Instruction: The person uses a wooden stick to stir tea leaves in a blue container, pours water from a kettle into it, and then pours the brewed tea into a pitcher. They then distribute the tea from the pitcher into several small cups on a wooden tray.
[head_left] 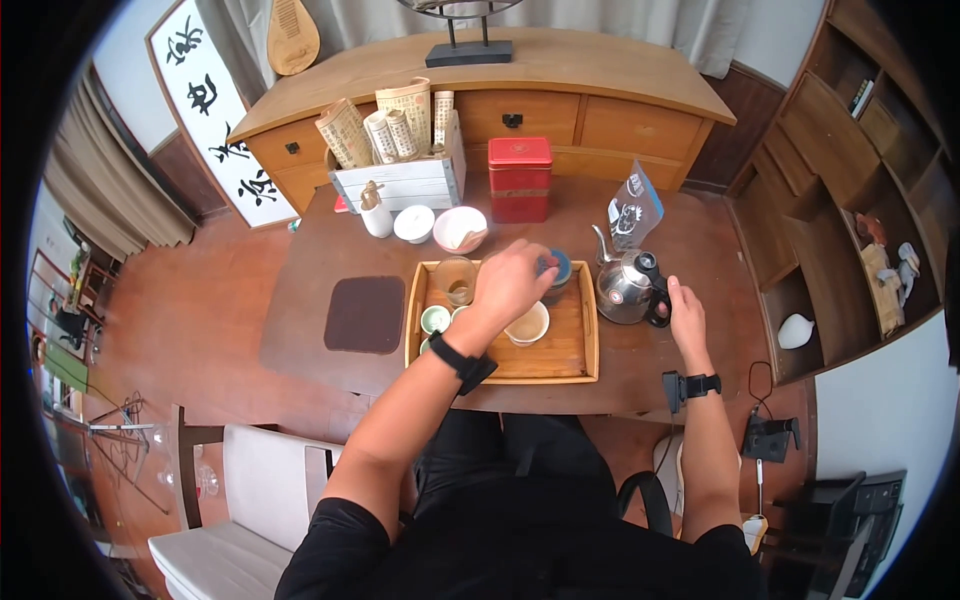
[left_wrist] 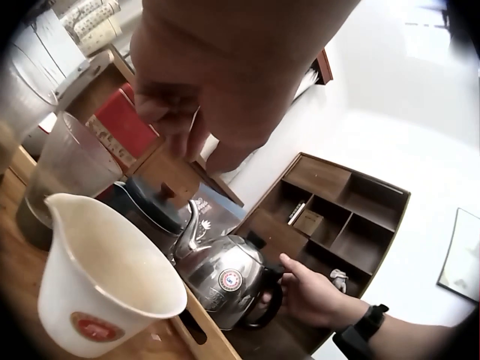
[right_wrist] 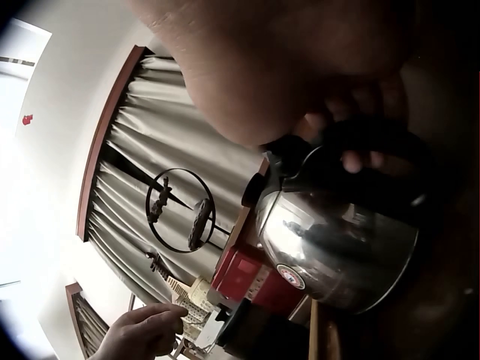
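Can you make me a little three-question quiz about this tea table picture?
1. True or false: the right hand holds the handle of the steel kettle.
2. The left hand reaches over which thing? A) the wooden tray B) the red tin C) the dark mat
3. Fill in: the white cup stands on the ____.

Key: 1 true. 2 A. 3 tray.

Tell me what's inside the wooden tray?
The tray holds a glass pitcher, a white cup and small green cups. The left hand and its forearm cover part of the tray.
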